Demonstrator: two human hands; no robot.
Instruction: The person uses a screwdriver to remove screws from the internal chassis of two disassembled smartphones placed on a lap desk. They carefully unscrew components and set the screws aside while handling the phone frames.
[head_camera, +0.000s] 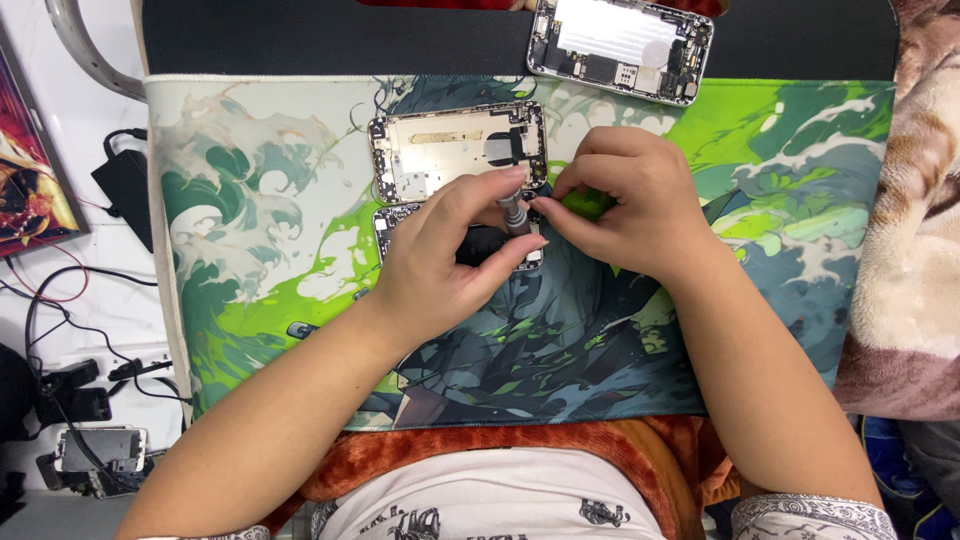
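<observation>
Screwdriver (514, 212), small and grey-handled, standing nearly upright over the lower phone housing (462, 243) at the middle of the surface, pinched from both sides. Left hand (450, 255) curling over that housing and hiding most of it, thumb and forefinger closing in a narrow grip on the tool's shaft. Right hand (630, 205) meeting it from the other side, fingertips (548, 203) touching the top of the handle; grip narrow too, though cannot tell how firmly holding. Tip of the tool hidden behind the left fingers.

Lying just above, almost touching the lower housing: a second opened phone housing (458, 150), metal inner face up, pale plate and a dark round part showing. Resting well apart at the far edge, on the black strip: a third opened phone (620, 45) with a white sheet over its inside, tilted slightly. Covering the surface: a printed mat (250, 220) in green, white and dark teal. Sitting off the mat to the left: a black power adapter (125, 185), tangled cables (60, 300), and another small device (100, 455) low down. Draping along the right edge: a plush brown and cream blanket (915, 250).
</observation>
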